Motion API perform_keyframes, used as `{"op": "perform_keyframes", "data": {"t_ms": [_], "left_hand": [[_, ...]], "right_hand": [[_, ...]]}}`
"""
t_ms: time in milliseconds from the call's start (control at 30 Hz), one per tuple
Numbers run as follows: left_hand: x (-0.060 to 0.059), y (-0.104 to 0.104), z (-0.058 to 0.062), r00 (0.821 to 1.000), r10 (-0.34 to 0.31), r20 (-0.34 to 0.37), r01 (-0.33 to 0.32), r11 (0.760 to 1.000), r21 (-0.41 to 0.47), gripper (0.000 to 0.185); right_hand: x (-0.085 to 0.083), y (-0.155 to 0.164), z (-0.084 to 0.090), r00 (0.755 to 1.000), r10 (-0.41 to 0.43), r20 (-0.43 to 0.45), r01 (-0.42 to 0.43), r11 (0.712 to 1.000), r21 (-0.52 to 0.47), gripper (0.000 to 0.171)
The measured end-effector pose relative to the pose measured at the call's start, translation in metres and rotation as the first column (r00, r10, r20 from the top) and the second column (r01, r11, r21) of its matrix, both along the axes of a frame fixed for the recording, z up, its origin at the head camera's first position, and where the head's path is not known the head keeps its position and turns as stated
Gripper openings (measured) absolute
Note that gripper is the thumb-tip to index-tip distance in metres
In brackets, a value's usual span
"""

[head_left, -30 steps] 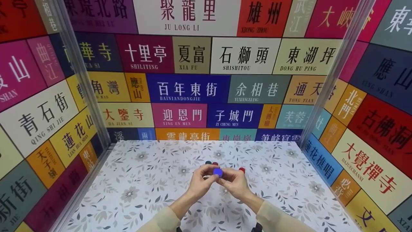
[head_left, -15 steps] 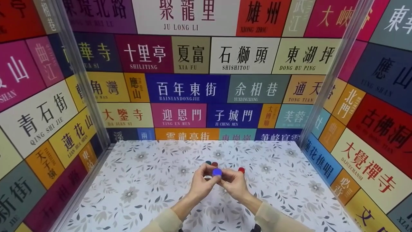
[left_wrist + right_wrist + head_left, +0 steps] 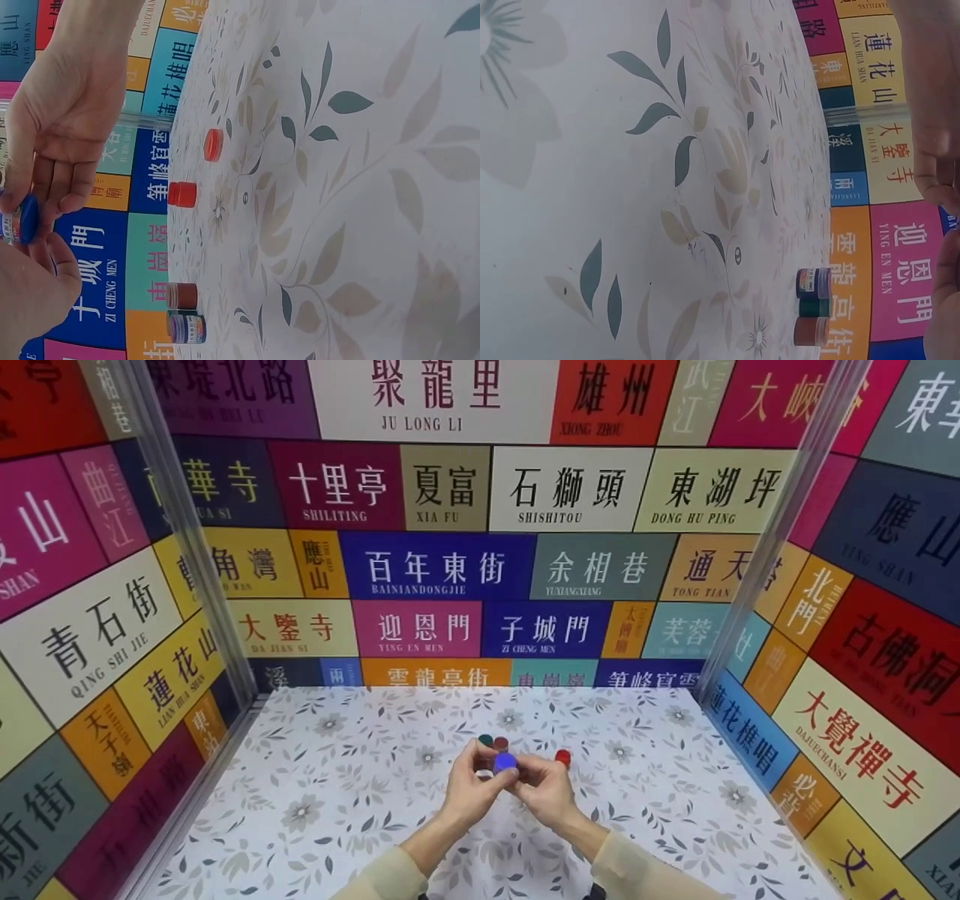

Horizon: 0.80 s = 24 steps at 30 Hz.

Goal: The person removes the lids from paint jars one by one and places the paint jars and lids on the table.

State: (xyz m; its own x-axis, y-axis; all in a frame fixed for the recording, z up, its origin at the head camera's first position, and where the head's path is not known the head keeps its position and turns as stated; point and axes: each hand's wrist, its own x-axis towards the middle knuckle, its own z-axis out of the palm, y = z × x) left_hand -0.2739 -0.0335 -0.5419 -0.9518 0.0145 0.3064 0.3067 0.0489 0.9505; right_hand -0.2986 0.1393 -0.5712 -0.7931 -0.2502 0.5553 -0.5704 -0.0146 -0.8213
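Both hands meet above the table around a small jar [image 3: 10, 226] with a printed label and a blue end [image 3: 505, 763], which faces the head camera. My left hand [image 3: 469, 789] pinches it, thumb against the blue end. From the other side, the fingers and thumb of my right hand [image 3: 545, 790] grip it. Beyond the hands stand a green jar [image 3: 486, 741] and a brown jar [image 3: 501, 744], with a purple-topped labelled jar [image 3: 812, 283] close by. A red jar [image 3: 181, 194] and a flat red cap [image 3: 214, 145] sit further right. In the right wrist view the held jar is mostly hidden.
A white cloth with grey leaves and flowers covers the table [image 3: 300, 750]. Colourful sign-covered panels [image 3: 435, 566] rise at the back and both sides. Clear corner posts [image 3: 731, 585] join the panels at the table's far corners.
Both hands stay nearly in place around the jar, its blue end shifting slightly left and turning a little. Slightly more of the brown jar and the red piece shows past the fingers.
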Motion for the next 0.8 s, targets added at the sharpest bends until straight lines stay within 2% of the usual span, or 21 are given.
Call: {"op": "perform_keyframes", "data": {"t_ms": [367,633,800], "left_hand": [[-0.0002,0.0016,-0.0001,1.0,0.03,-0.009,-0.03,0.999,0.036,0.037],[-0.0017,0.0021,-0.0005,0.998,0.062,0.004,-0.062,0.998,0.031,0.037],[-0.0009,0.0007,-0.0005,0.998,0.057,0.014,-0.057,0.998,0.029,0.041]], "right_hand": [[0.0013,-0.0016,0.0019,0.998,-0.033,0.051,0.032,0.999,0.013,0.028],[0.0001,-0.0021,0.0023,0.998,-0.044,0.039,0.043,0.999,0.027,0.027],[-0.0011,-0.0021,0.002,0.999,-0.034,0.009,0.034,0.999,0.013,0.026]]}}
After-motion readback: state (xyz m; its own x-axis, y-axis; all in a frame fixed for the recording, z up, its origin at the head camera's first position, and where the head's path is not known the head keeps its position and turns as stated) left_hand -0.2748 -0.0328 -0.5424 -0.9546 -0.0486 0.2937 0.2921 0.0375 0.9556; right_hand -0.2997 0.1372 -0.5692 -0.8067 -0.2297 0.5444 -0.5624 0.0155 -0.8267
